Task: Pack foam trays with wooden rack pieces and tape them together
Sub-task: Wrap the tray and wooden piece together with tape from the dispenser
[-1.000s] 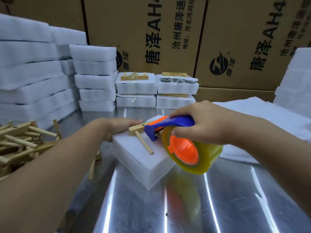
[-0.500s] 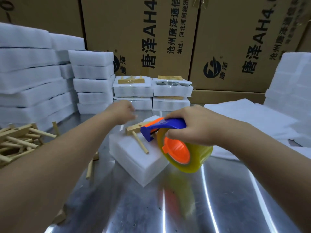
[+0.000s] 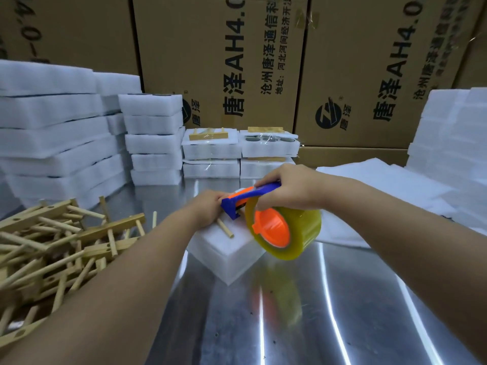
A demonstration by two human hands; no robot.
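Observation:
A stacked pair of white foam trays lies on the metal table in the centre, a wooden rack piece on top with one peg sticking out. My left hand rests on the tray's far left part, over the wooden piece, right beside the dispenser's blue front end. My right hand grips the blue and orange handle of a tape dispenser that carries a yellowish tape roll and hangs over the tray's right side.
A heap of wooden rack pieces lies at the left. Foam tray stacks stand at the back left and far right. Taped packs sit in front of cardboard boxes. White foam sheets lie at the right.
My left hand has come back down onto the foam tray, beside the dispenser's front end. The right hand with the dispenser has stayed over the tray.

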